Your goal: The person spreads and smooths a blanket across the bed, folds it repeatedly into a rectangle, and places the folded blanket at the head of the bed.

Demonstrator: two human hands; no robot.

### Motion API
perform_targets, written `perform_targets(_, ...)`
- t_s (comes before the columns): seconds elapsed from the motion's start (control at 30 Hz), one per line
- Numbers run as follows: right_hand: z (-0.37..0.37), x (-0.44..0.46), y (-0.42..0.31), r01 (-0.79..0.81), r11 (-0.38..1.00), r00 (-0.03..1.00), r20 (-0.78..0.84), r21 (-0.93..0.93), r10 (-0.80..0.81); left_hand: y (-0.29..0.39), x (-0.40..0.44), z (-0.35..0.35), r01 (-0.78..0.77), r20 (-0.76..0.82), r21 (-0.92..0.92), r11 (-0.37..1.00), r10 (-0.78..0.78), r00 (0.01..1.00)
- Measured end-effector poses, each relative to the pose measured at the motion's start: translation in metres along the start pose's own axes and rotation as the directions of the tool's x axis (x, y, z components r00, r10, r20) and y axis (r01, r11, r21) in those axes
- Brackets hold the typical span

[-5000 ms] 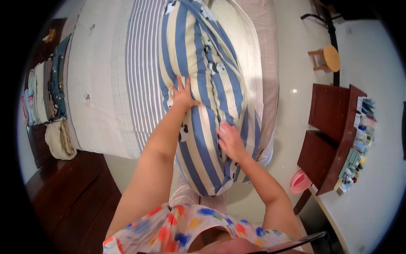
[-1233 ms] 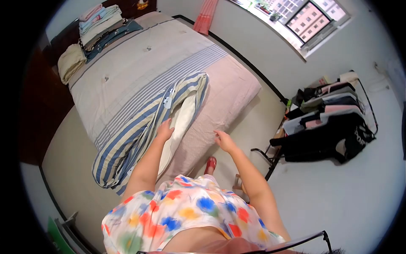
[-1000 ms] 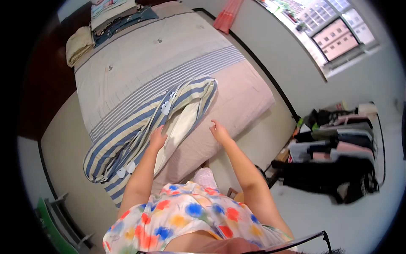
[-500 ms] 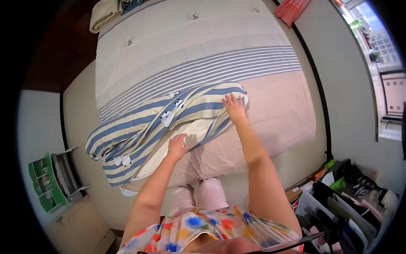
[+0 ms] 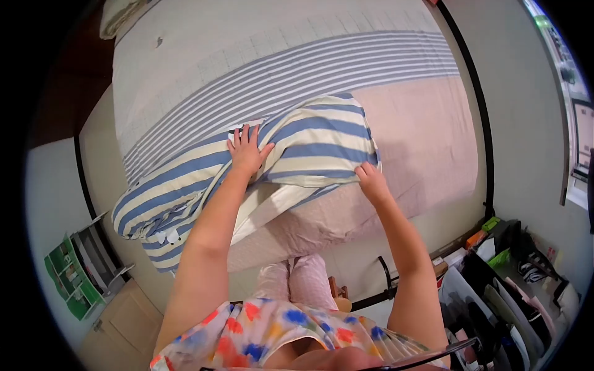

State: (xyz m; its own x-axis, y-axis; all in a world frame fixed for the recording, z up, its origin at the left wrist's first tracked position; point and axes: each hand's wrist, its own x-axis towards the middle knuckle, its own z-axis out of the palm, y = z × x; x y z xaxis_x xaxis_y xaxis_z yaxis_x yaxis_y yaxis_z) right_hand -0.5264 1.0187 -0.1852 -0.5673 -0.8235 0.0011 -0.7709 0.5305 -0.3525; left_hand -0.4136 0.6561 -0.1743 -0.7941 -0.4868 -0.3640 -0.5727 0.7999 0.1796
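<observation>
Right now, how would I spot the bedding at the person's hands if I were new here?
Find the big bed in the upper middle of the view. On its near part lies the striped bedding, with the left hand spread on top and the right hand at its edge. Broad blue and cream bands set it apart from the bed cover, whose lines are thin.

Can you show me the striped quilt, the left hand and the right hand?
Striped quilt (image 5: pixel 312 139): head view, upper surface between the hands.
Left hand (image 5: pixel 247 157): head view, its back.
Right hand (image 5: pixel 372 182): head view, its back.
</observation>
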Motion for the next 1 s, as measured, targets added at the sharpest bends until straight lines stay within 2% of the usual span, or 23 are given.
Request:
perform_targets(0.03,0.003,-0.023,0.005,-0.024,1.0,1.0,0.016,0.0,0.024,0.005,-0.001,0.006,-0.037,-0.096,0.0,0.999,0.037,0.995)
perform_targets(0.13,0.017,-0.072,0.008,-0.101,0.995,0.99,0.099,0.012,0.1,0.021,-0.002,0.009,-0.167,-0.153,-0.194,0.967,0.138,0.979)
perform_targets(0.17,0.025,-0.082,0.01,-0.123,0.992,0.984,0.135,0.02,0.12,0.032,-0.005,0.01,-0.194,-0.254,-0.096,0.976,0.164,0.953)
perform_targets(0.3,0.045,-0.085,0.0,-0.176,0.984,0.974,0.146,0.009,0.173,0.083,0.018,-0.005,-0.182,-0.075,-0.373,0.91,0.167,0.983)
perform_targets(0.37,0.052,-0.08,-0.002,-0.192,0.981,0.975,0.116,0.032,0.188,0.11,0.024,0.001,-0.165,0.131,-0.622,0.766,0.309,0.942)
perform_targets(0.4,0.053,-0.081,0.0,-0.199,0.98,0.974,0.114,0.022,0.195,0.137,0.013,-0.013,-0.107,0.323,-0.509,0.854,0.305,0.896)
perform_targets(0.43,0.055,-0.081,0.001,-0.204,0.979,0.973,0.114,0.013,0.201,0.149,-0.001,0.006,-0.218,0.339,-0.532,0.818,0.442,0.83)
perform_targets(0.47,0.056,-0.082,0.002,-0.208,0.978,0.972,0.115,0.004,0.206,0.168,-0.025,0.0,-0.319,0.385,-0.466,0.825,0.513,0.767)
perform_targets(0.5,0.057,-0.085,0.003,-0.205,0.979,0.971,0.123,0.004,0.203,0.17,-0.044,0.03,-0.531,0.347,-0.39,0.752,0.654,0.672)
perform_targets(0.6,0.054,-0.093,0.01,-0.204,0.979,0.969,0.141,0.002,0.201,0.165,-0.08,0.052,-0.672,0.421,-0.093,0.734,0.641,0.642)
perform_targets(0.67,0.048,-0.095,0.008,-0.213,0.977,0.968,0.136,0.003,0.21,0.159,-0.061,0.035,-0.705,0.303,-0.004,0.709,0.673,0.675)
perform_targets(0.73,0.047,-0.093,0.004,-0.184,0.983,0.982,0.038,0.019,0.183,0.147,-0.044,0.015,-0.615,-0.173,-0.142,0.776,0.592,0.787)
perform_targets(0.77,0.047,-0.094,0.004,-0.166,0.986,0.986,-0.011,0.025,0.166,0.133,-0.032,0.022,-0.619,-0.163,0.003,0.786,0.611,0.775)
perform_targets(0.8,0.048,-0.096,0.006,-0.144,0.99,0.989,0.028,0.014,0.143,0.12,-0.02,0.031,-0.61,-0.153,0.152,0.778,0.628,0.763)
perform_targets(0.9,0.052,-0.106,0.013,-0.104,0.994,0.986,0.127,-0.029,0.107,0.103,0.007,0.04,-0.623,-0.034,0.248,0.742,0.649,0.76)
perform_targets(1.0,0.06,-0.139,0.035,-0.144,0.984,0.965,0.205,-0.108,0.164,0.105,0.049,0.02,-0.512,0.093,0.339,0.789,0.513,0.853)
